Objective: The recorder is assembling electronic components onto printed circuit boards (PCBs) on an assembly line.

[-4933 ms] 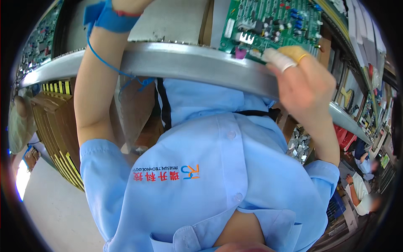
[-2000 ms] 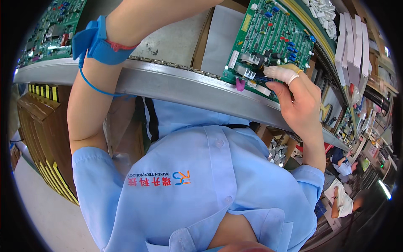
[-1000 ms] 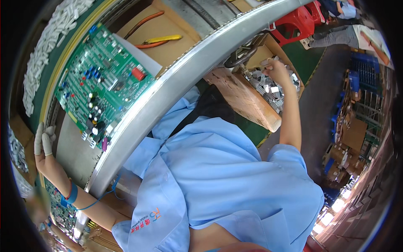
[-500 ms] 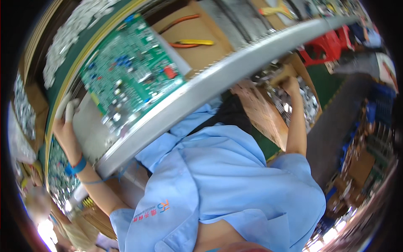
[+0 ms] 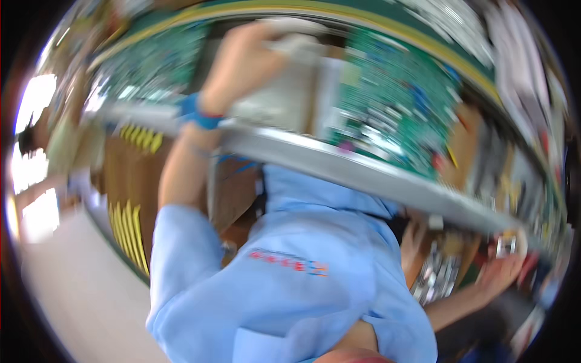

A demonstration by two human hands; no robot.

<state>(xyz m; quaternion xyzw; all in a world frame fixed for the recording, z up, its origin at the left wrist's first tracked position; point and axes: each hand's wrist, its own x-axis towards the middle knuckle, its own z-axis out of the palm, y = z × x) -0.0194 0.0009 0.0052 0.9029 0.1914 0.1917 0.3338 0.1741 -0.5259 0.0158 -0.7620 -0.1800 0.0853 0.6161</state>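
My left hand (image 5: 245, 63), with white covers on its fingers and a blue band on the wrist, reaches over a pale flat plate (image 5: 275, 103) on the line. Its fingers look stretched out, though blurred, and nothing shows in them. A green circuit board (image 5: 393, 103) with blue and silver parts lies to its right. At the far right my right hand (image 5: 502, 272) is raised beside the rail, thumb and fingers closed around a small shiny metal piece (image 5: 506, 245). Its exact kind is too blurred to tell.
A grey metal rail (image 5: 357, 166) runs between my body and the boards. Another green board (image 5: 151, 66) lies at the left. Below the rail at right is a box of shiny metal parts (image 5: 436, 275). Another person (image 5: 78, 142) is at the far left.
My view has swung, so the board now appears farther right. My right hand has left the box of metal parts and holds a small metal piece. My left hand now reaches over the pale plate.
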